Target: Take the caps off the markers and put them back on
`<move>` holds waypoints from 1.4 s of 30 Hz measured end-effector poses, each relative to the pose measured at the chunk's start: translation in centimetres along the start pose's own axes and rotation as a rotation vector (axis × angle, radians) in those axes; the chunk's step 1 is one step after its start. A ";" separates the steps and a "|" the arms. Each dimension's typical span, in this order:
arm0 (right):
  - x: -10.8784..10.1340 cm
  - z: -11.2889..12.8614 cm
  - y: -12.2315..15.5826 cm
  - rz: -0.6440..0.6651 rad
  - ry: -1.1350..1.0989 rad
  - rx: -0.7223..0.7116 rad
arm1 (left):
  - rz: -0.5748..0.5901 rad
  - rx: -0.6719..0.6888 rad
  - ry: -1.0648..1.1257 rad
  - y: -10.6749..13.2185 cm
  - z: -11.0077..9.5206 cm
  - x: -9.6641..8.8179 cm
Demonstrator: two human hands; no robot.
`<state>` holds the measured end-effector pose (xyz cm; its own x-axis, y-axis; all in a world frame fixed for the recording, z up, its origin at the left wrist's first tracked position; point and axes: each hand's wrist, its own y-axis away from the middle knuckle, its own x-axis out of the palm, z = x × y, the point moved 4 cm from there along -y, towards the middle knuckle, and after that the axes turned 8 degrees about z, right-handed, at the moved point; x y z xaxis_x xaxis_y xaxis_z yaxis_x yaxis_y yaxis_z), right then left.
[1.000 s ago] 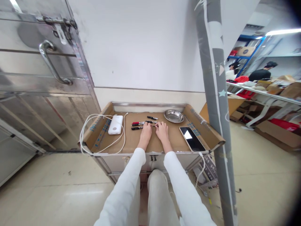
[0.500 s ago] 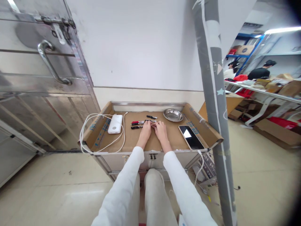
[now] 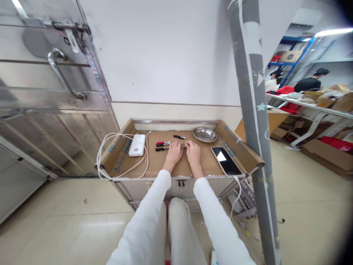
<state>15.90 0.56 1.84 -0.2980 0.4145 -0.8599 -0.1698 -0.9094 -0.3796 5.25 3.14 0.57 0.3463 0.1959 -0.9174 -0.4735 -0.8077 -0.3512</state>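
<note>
My left hand (image 3: 173, 154) and my right hand (image 3: 193, 152) rest side by side on a cardboard-covered work surface (image 3: 179, 167). Their fingertips pinch a thin dark pen (image 3: 183, 146) held crosswise between them. Just left of my left hand lie a red pen (image 3: 162, 143) and a black pen (image 3: 161, 149). A small black piece (image 3: 179, 137) lies a little further back. My sleeves are white.
A white power bank (image 3: 137, 145) with a looped white cable (image 3: 103, 154) sits at the left. A round metal dish (image 3: 204, 134) stands at the back right, a phone (image 3: 225, 161) at the right. A grey pole (image 3: 252, 110) rises beside the table. People sit far right.
Both hands stay together on the pen; the fingers have shifted slightly. The camera has drifted a little; nothing on the surface has moved.
</note>
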 end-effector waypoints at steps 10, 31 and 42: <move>-0.1 0.9 0.0 -0.005 0.006 -0.097 | -0.106 -0.127 -0.075 1.1 0.3 -1.3; 1.1 2.0 0.2 0.112 -0.069 -0.247 | -0.234 -0.585 -0.079 4.4 1.2 -3.9; 2.8 1.1 -3.0 0.104 0.077 -0.237 | -0.215 -0.533 -0.126 3.2 1.8 -2.5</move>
<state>14.53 4.52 0.93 -0.2285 0.3234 -0.9183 0.0848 -0.9330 -0.3497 1.38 1.09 1.36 0.2751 0.4245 -0.8626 0.0810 -0.9043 -0.4192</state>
